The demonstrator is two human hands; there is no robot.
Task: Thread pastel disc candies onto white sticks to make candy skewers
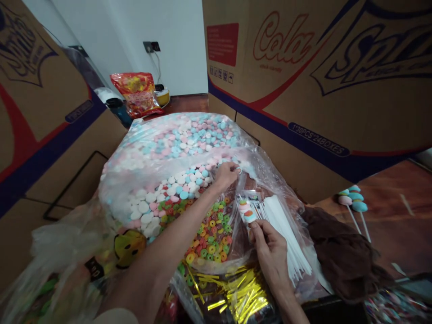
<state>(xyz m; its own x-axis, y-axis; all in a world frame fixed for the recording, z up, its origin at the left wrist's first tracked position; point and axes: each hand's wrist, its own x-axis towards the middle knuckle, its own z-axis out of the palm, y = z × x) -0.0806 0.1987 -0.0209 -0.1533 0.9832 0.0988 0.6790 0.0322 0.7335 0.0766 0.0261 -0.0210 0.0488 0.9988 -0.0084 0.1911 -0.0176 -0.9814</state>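
Candy stack (248, 211), pale layers with bright bands between, and it's held up just left of the white sticks (283, 229)! Right hand (272, 246) has it pinched low between thumb and fingers; whether a stick runs down inside that grip, I can't tell. Further out, left hand (225, 176) is at the right edge of the pastel discs (184, 185), thumb and fingertips drawn together, something whitish at the tips; gripped or merely touched, can't say.

My call: light, steady pinch, layers lined up, because those bands look brittle, and left fingertips clear of the loose plastic (270, 184).

Nearer, ring candies (212, 238) in a heap, gold twist ties (248, 292) in front. Off right, beyond a brown cloth (340, 252), stick candies (359, 206) on the wooden surface (391, 193); cardboard boxes (249, 83) flank it all.
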